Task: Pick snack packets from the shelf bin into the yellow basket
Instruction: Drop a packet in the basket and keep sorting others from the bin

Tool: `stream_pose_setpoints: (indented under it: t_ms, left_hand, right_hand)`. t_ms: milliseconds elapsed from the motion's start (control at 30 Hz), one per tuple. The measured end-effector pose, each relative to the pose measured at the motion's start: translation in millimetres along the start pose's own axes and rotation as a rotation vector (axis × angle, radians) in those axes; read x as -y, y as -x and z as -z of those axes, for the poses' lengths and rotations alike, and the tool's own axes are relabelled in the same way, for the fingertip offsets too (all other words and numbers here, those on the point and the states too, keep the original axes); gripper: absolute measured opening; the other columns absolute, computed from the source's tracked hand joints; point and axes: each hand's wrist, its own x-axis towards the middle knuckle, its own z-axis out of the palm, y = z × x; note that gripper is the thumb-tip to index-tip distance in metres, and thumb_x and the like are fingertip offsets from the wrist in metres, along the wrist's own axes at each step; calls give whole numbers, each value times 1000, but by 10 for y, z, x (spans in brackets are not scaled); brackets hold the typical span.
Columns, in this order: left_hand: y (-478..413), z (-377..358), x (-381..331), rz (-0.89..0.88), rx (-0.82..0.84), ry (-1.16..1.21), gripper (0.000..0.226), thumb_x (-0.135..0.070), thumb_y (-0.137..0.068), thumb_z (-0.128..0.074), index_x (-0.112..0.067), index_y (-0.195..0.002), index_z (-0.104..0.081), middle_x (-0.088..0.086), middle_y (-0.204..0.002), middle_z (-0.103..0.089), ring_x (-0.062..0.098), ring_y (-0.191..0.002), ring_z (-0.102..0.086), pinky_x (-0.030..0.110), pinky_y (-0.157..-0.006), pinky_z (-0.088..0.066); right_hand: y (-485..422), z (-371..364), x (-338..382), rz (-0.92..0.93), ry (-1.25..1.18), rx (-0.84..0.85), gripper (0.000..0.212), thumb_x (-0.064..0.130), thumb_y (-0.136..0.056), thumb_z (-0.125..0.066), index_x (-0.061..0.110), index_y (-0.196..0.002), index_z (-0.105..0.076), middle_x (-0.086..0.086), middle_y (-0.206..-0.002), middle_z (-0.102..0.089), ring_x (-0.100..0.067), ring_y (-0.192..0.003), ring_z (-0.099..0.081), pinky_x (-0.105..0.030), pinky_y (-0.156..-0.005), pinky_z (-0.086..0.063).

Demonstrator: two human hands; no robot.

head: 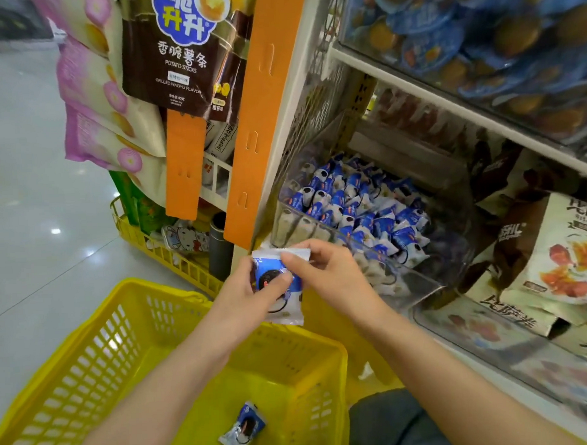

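A blue and white snack packet (281, 286) with a dark cookie picture is held upright above the far rim of the yellow basket (99, 358). My left hand (248, 298) grips its left side and lower half. My right hand (324, 271) pinches its top right edge. One more packet of the same kind (243, 429) lies on the basket floor. The clear shelf bin (422, 284) just right of my hands holds several identical packets (358, 206).
Bags of potato sticks (180, 52) and pink snack bags (92, 106) hang at upper left on an orange strip (264, 116). A second yellow basket (165, 248) with goods sits behind. Larger snack bags (562, 254) fill the shelf at right. Grey tiled floor lies left.
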Motion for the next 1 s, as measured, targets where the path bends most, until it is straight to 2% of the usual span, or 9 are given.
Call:
stream_pose_setpoints:
  t_ms: [133,233,333,433,567,667,800,900,1000]
  left_hand:
    - [25,55,-27,-11,-55,27,25,-30,-92,-52,-6,-97,-55,21,-94,-65,17,-77,-65,27,-64,-49]
    - [24,79,-22,-30,-101,1,26,-24,-94,-50,2,-91,-50,30,-91,-60,23,-75,-62,35,-63,-46]
    - [14,107,6,-23,-109,5,20,-23,-94,-51,-7,-82,-49,16,-76,-58,13,-66,-62,25,-55,-47]
    - [-4,140,26,10,-122,36,22,-26,-92,-53,-6,-83,-50,10,-72,-58,6,-59,-62,18,-47,-47]
    - [-6,139,54,73,-113,2,25,-33,-88,-59,-11,-98,-55,7,-88,-64,10,-73,-63,17,-59,-47]
    - [57,98,89,80,-62,3,25,-21,-82,-68,-13,-101,-53,2,-90,-65,1,-66,-64,15,-54,-52]
    - [87,145,105,-14,-174,21,14,-17,-84,-65,-20,-96,-59,2,-91,-69,6,-70,-67,19,-61,-55]
    - [78,231,116,-90,-242,13,11,-17,-88,-60,-27,-86,-62,-3,-83,-68,0,-65,-65,13,-56,-52]
    - [77,273,156,-136,-232,-119,14,-15,-89,-58,-27,-87,-64,-4,-83,-69,-1,-66,-64,13,-56,-52]
  right_hand:
    - [60,-59,-76,-13,-123,38,14,13,-86,-64,19,-73,-63,-7,-74,-65,-17,-71,-58,-34,-63,-49]
    - [103,-144,-99,156,106,-43,18,19,-84,-67,30,-71,-61,14,-68,-62,0,-67,-56,-17,-62,-45]
    - [114,-178,-81,388,376,-129,6,18,-82,-68,21,-78,-65,13,-75,-56,-2,-76,-53,-11,-65,-40]
    - [113,-181,-85,445,441,-130,3,22,-83,-66,19,-82,-67,13,-77,-56,-3,-76,-54,-13,-62,-40]
    - [116,-164,-103,338,274,-168,7,17,-86,-63,21,-81,-63,15,-77,-60,-2,-77,-58,-12,-64,-44]
    - [59,-116,-110,118,37,-197,14,13,-90,-57,20,-79,-56,3,-81,-63,-13,-78,-64,-28,-67,-56]
    - [35,-80,-122,-188,-263,-76,10,5,-93,-50,11,-85,-46,-12,-82,-57,-14,-66,-59,-18,-50,-54]
    - [96,-92,-187,-240,-60,127,23,3,-90,-55,6,-109,-43,-8,-81,-61,-15,-65,-61,-21,-55,-54]
    - [155,-116,-253,-150,247,243,53,10,-82,-68,12,-126,-39,-9,-111,-63,-19,-95,-63,-32,-81,-54]
